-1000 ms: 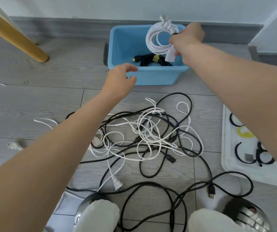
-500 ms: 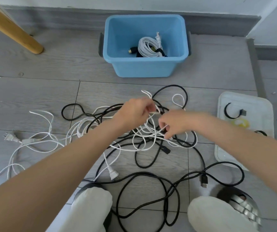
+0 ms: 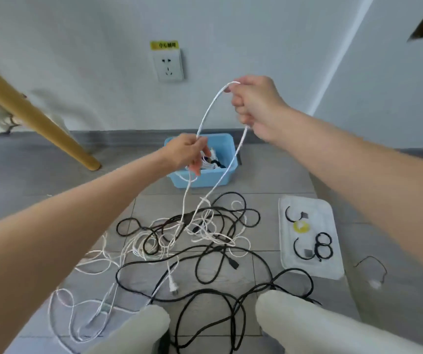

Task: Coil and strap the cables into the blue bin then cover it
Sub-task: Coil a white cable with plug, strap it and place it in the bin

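A white cable point(image 3: 206, 114) arcs through the air between my two hands. My right hand point(image 3: 255, 106) grips it high up in front of the wall. My left hand point(image 3: 188, 154) pinches it lower, just in front of the blue bin point(image 3: 227, 175). Both ends of the cable drop into a tangle of black and white cables point(image 3: 192, 233) on the floor. The blue bin stands by the wall, with a coiled white cable and a black one partly visible inside behind my left hand.
A white lid point(image 3: 310, 267) lies on the floor at the right with black straps point(image 3: 322, 247) and a yellow one on it. A wooden leg point(image 3: 36, 116) slants at the left. A wall socket point(image 3: 168, 66) is above the bin. My knees are at the bottom.
Both hands have risen from the tangle with a white cable strand, the right hand well above the left. The camera has tilted up to show the wall and socket.
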Demonstrator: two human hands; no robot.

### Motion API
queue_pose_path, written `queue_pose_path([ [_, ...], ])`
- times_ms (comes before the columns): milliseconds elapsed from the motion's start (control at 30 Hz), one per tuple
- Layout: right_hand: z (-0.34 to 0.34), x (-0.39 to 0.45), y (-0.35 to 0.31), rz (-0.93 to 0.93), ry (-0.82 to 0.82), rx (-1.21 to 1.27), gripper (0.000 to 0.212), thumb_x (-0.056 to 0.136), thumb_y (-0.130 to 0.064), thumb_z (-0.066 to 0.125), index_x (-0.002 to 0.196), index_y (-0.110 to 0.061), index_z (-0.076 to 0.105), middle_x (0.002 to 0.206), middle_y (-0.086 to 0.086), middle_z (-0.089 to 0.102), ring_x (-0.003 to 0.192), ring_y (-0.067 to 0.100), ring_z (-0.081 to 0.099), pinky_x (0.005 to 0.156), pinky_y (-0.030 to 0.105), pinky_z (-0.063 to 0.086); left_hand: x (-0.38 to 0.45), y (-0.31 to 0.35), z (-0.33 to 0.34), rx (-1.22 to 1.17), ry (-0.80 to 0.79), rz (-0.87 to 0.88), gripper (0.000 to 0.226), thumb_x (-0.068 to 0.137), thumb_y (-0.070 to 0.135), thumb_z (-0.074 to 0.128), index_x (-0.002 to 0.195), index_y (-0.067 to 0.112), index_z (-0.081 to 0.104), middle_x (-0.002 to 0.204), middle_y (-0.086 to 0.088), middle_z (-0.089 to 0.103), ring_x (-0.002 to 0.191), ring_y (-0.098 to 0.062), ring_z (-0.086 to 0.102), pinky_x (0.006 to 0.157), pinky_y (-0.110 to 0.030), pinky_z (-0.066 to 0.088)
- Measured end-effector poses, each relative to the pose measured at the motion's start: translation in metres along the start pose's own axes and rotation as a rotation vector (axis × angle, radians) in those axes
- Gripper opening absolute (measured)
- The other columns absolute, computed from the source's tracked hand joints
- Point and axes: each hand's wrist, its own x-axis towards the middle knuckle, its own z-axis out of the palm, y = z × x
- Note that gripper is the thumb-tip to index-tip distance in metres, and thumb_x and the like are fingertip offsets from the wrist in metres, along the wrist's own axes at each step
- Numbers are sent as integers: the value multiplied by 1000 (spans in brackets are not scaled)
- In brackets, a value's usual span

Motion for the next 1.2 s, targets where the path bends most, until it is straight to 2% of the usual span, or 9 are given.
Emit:
queue_pose_path([
  [233,5,-80,-162,-262,208,218,22,92,-1,38,75,-12,46,54,0,34,31,7,22,36,16,16,-86,98,-54,-102,218,145,32,102,22,32,79,15,54,60,-2,46,47,-9,47,57,-25,41],
  [333,2,-109,-212,-342,247,318,21,92,0,36,77,-11,45,54,0,36,31,8,21,37,16,16,-113,119,-69,-136,277,158,18,99,24,42,110,12,52,65,-2,42,54,-12,42,57,-24,45],
  [433,9,-127,-233,-386,215,390,24,90,4,34,74,-11,43,52,0,34,33,9,20,38,16,15,-129,126,-71,-9,166,99,45,92,32,56,134,21,45,65,-3,44,48,-11,45,55,-23,41],
  [600,20,-140,-243,-465,215,369,28,85,5,32,66,-14,37,54,0,32,40,11,18,41,17,13,-145,127,-48,145,17,-11,34,96,35,48,75,16,67,59,-1,45,49,-13,36,48,-21,34],
  [733,3,-134,-209,-464,319,-175,21,86,-7,42,68,-17,45,56,-1,41,46,13,31,40,19,22,-144,118,-48,-111,169,-120,45,101,29,38,63,9,52,58,-4,41,49,-15,36,49,-24,33],
  [833,-13,-135,-147,-188,143,-522,17,88,-4,42,74,-12,49,62,4,51,45,16,38,43,21,31,-148,110,-56,-127,318,-160,33,100,22,42,71,10,50,60,-3,42,49,-13,35,40,-16,31],
  [933,-11,-147,-91,34,-93,-483,7,92,-7,49,85,-9,49,75,7,54,54,16,43,53,26,41,-148,106,-53,-221,355,-131,29,99,17,46,71,12,50,58,-1,46,52,-12,37,46,-18,31],
  [1067,4,-161,-51,105,-414,-399,45,89,-24,62,128,-12,43,118,3,53,112,17,51,94,27,38,-145,116,-42,-631,251,-93,35,99,15,41,67,6,52,34,8,39,32,-4,36,37,-14,29],
  [1200,12,-164,-46,2,-512,-499,15,90,-19,60,103,-11,57,91,1,64,91,13,57,81,23,40,-143,130,-41,-671,229,-43,37,100,17,42,66,7,53,41,5,38,32,-3,33,35,-12,27],
])
